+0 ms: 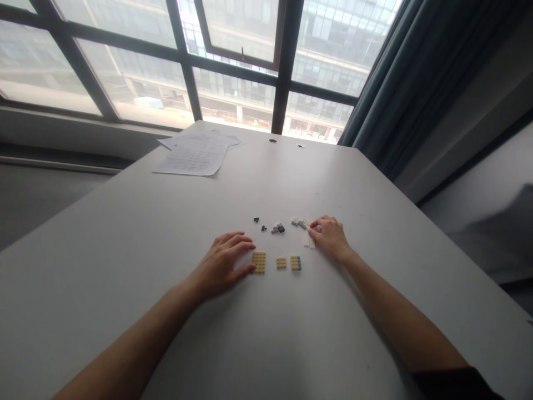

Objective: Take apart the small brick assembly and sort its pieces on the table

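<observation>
My left hand (227,258) rests on the table with its fingers apart. Its thumb and fingertips are at the left edge of a tan studded building-brick plate (259,263). To the right lie a smaller tan plate (281,263) and a tan plate with a grey strip along one side (295,263). Among a spread of small white and grey bricks (298,222), my right hand (328,234) has its thumb and index finger close together. What sits between those fingertips is too small to make out. Flat white pieces (308,242) lie just below them.
A little pile of grey and black bricks (277,228) lies mid-table, with black pieces (256,220) to its left. Printed sheets (194,155) lie at the white table's (241,333) far left, near the window. A dark curtain (400,94) hangs at the right.
</observation>
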A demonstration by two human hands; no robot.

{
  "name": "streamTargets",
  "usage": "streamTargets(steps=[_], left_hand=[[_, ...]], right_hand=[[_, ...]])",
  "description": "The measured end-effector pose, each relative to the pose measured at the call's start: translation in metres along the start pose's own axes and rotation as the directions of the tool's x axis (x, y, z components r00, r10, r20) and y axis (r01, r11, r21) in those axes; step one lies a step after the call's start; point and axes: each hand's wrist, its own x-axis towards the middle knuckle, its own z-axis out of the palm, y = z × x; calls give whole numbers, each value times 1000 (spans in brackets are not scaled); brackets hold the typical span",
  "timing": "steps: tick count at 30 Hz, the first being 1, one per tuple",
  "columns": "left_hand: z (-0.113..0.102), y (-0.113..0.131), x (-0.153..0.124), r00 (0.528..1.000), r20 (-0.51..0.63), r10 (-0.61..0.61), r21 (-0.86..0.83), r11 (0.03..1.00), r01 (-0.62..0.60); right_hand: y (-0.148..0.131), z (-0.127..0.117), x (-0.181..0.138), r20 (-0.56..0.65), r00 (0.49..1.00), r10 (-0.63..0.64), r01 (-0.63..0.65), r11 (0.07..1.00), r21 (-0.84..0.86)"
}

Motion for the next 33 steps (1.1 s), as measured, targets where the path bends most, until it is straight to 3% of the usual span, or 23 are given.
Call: streamTargets(steps=[23,33], left_hand=[[1,-1,0,999,-11,30,35,999,-29],[1,-1,0,1000,-2,28,48,998,-28]], right_hand=[[-19,16,12,-48,998,46,-44,998,41],[-18,7,11,0,997,-77,76,979,189]])
